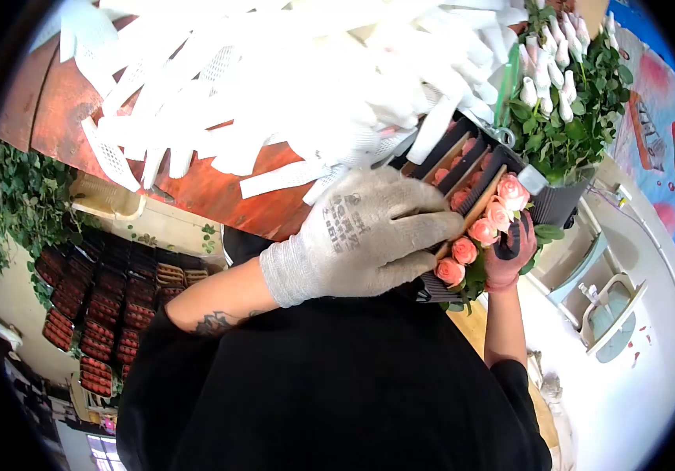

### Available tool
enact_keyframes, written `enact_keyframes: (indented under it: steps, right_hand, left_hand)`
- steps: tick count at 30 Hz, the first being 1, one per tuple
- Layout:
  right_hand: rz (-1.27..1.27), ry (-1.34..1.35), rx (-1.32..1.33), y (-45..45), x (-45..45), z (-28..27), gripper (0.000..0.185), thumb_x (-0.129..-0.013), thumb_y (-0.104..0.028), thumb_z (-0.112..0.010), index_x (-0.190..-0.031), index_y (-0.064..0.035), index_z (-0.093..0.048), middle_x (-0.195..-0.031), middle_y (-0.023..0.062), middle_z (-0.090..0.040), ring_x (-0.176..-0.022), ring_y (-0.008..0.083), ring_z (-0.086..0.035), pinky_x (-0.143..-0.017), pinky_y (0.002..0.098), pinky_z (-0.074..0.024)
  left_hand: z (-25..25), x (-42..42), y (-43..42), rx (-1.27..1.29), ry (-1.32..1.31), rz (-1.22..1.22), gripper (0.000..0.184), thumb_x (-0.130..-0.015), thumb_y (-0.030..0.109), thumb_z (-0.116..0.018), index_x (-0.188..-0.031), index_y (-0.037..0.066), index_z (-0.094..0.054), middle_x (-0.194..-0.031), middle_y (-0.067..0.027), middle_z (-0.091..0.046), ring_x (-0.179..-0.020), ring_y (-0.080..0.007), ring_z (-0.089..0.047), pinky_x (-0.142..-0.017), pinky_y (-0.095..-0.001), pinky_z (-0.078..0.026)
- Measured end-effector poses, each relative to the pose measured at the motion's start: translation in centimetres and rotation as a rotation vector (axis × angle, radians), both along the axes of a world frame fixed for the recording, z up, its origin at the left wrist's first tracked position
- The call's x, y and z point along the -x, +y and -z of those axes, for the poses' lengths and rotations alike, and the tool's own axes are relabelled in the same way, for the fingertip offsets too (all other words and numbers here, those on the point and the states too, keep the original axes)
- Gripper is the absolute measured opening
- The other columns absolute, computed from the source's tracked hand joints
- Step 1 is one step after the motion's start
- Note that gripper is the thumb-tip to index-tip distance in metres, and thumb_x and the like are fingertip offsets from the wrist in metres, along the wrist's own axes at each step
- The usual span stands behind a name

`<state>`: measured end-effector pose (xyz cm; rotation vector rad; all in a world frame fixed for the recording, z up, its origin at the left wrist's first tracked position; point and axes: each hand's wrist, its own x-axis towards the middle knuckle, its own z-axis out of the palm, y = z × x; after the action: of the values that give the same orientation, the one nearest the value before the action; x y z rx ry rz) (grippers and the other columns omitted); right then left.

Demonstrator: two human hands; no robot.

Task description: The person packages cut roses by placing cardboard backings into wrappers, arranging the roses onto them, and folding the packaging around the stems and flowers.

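Observation:
A row of several pink roses (482, 231) lies along a brown cardboard strip (475, 206), with green leaves beneath the blooms. My left hand (388, 231), in a grey printed glove, is closed at its fingertips on the near part of that strip; its fingers cover part of it. On the other side of the blooms, my right hand (514, 251) wears a reddish glove with black on the fingers. Its fingers curl around the leaves and stems under the roses, which are mostly hidden. Behind my left fingers, more pink roses sit between dark corrugated layers in a bundle (451, 161).
White mesh sleeves (274, 86) are heaped over the red-brown table (196, 192). A dark bucket (561, 202) holds white-wrapped rosebuds (561, 67) at the right. Packed rose bundles (102, 314) stand on the floor at left, near leafy greenery (19, 204). Chairs (612, 314) stand at right.

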<state>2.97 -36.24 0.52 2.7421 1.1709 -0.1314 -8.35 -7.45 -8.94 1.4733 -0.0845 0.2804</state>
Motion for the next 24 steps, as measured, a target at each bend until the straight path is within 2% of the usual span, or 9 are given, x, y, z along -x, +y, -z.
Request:
enact_keyframes:
  steps: [1,2,3,4,6,12,20,22,24]
  right_hand:
    - [0.007,-0.054,0.013,0.3,0.3,0.2,0.037,-0.068,-0.008,-0.064,-0.104,0.0004,-0.061,-0.111,0.0182,-0.060,-0.107,0.0398,-0.055,-0.089,0.0444,-0.0414]
    - [-0.015,-0.011,-0.031,1.0,-0.1,0.1,0.040,-0.065,-0.010,-0.067,-0.104,-0.0021,-0.061,-0.111,0.0191,-0.059,-0.102,0.0388,-0.056,-0.084,0.0445,-0.0441]
    - [-0.034,0.031,-0.074,1.4,-0.3,0.1,0.043,-0.062,-0.011,-0.070,-0.104,-0.0047,-0.061,-0.111,0.0200,-0.057,-0.098,0.0377,-0.058,-0.078,0.0447,-0.0469]
    - [0.020,0.060,-0.172,1.1,0.1,0.2,0.038,-0.065,-0.003,-0.066,-0.103,-0.0007,-0.061,-0.109,0.0184,-0.060,-0.103,0.0389,-0.057,-0.084,0.0441,-0.0444]
    - [-0.010,0.074,-0.166,1.9,-0.6,-0.3,0.046,-0.062,-0.010,-0.073,-0.105,-0.0040,-0.062,-0.110,0.0185,-0.059,-0.096,0.0375,-0.059,-0.081,0.0438,-0.0465]
    - [0.058,-0.016,-0.151,2.0,0.1,0.2,0.044,-0.071,-0.032,-0.071,-0.113,-0.0216,-0.061,-0.114,0.0047,-0.057,-0.095,0.0250,-0.058,-0.086,0.0382,-0.0414]
    - [0.056,-0.095,-0.119,2.2,0.7,0.6,0.040,-0.075,-0.037,-0.066,-0.112,-0.0219,-0.059,-0.116,0.0004,-0.056,-0.099,0.0180,-0.056,-0.090,0.0345,-0.0352]
    - [0.070,-0.083,-0.135,1.8,0.6,1.1,0.041,-0.076,-0.038,-0.065,-0.112,-0.0213,-0.059,-0.116,0.0008,-0.056,-0.099,0.0187,-0.057,-0.089,0.0352,-0.0368]
    - [0.081,-0.064,-0.145,1.9,0.5,1.0,0.041,-0.076,-0.038,-0.065,-0.113,-0.0207,-0.059,-0.116,0.0011,-0.056,-0.098,0.0193,-0.057,-0.087,0.0359,-0.0384]
  left_hand:
    - [-0.5,-0.6,0.2,-0.035,-0.069,-0.055,0.044,-0.066,0.017,-0.074,-0.108,0.007,-0.063,-0.105,-0.0122,-0.061,-0.088,-0.0280,-0.061,-0.073,-0.0402,-0.046]
    - [-1.0,-0.9,0.7,-0.095,-0.022,0.100,0.060,-0.061,0.023,-0.077,-0.116,0.008,-0.059,-0.128,-0.0178,-0.049,-0.108,-0.0344,-0.053,-0.087,-0.0451,-0.043]
    - [-1.4,-1.5,0.5,-0.114,-0.038,0.117,0.060,-0.061,0.023,-0.077,-0.116,0.008,-0.059,-0.128,-0.0178,-0.049,-0.108,-0.0344,-0.053,-0.087,-0.0451,-0.043]
    - [-1.8,-2.1,0.2,-0.210,-0.020,0.120,0.065,-0.060,0.025,-0.077,-0.119,0.007,-0.057,-0.132,-0.0195,-0.044,-0.114,-0.0365,-0.049,-0.092,-0.0458,-0.041]
    - [-2.3,-3.6,-0.2,-0.347,0.010,0.226,0.078,-0.059,0.034,-0.077,-0.127,0.006,-0.051,-0.140,-0.0240,-0.033,-0.128,-0.0422,-0.034,-0.104,-0.0479,-0.032]
    - [-2.2,-5.0,-0.7,-0.685,0.101,0.393,0.099,-0.058,0.047,-0.079,-0.140,0.012,-0.038,-0.145,-0.0267,-0.025,-0.133,-0.0442,-0.027,-0.109,-0.0494,-0.025]
    - [-2.4,-5.1,-0.8,-0.752,0.089,0.438,0.104,-0.058,0.054,-0.079,-0.144,0.018,-0.033,-0.143,-0.0314,-0.026,-0.131,-0.0481,-0.028,-0.108,-0.0512,-0.025]
    - [-2.5,-5.3,-0.8,-0.783,0.126,0.484,0.110,-0.059,0.064,-0.075,-0.145,0.014,-0.030,-0.146,-0.0318,-0.019,-0.137,-0.0461,-0.018,-0.111,-0.0493,-0.019]
    - [-2.8,-5.7,-0.8,-0.783,0.147,0.497,0.110,-0.058,0.062,-0.076,-0.145,0.014,-0.029,-0.146,-0.0315,-0.020,-0.137,-0.0463,-0.018,-0.111,-0.0494,-0.019]
